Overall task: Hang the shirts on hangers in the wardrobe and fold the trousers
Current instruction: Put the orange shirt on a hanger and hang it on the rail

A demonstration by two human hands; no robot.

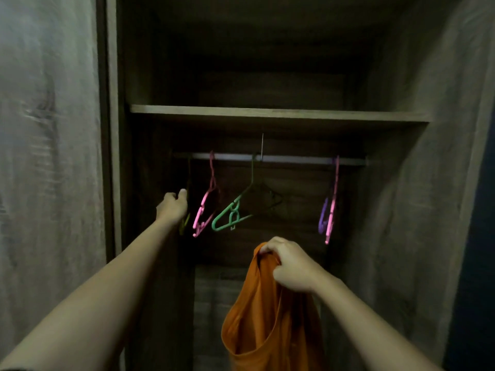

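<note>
Head view: one open wardrobe fills the scene, dim inside, with one shelf across it and one pale rail just beneath. One orange shirt hangs near and low at centre, outside the wardrobe and well below the rail, bunched at its top and falling out of view at the bottom.

Five coloured hangers show on the rail. From left to right they are a yellow-green hanger, a pink hanger, a green hanger swung at a tilt, and far right a purple hanger touching a second pink hanger.

Two bare arms reach in. The right hand is clenched tight on the shirt's gathered top edge. The left hand, farther in, has fingers curled round the yellow-green hanger, thumb up against its neck.
</note>
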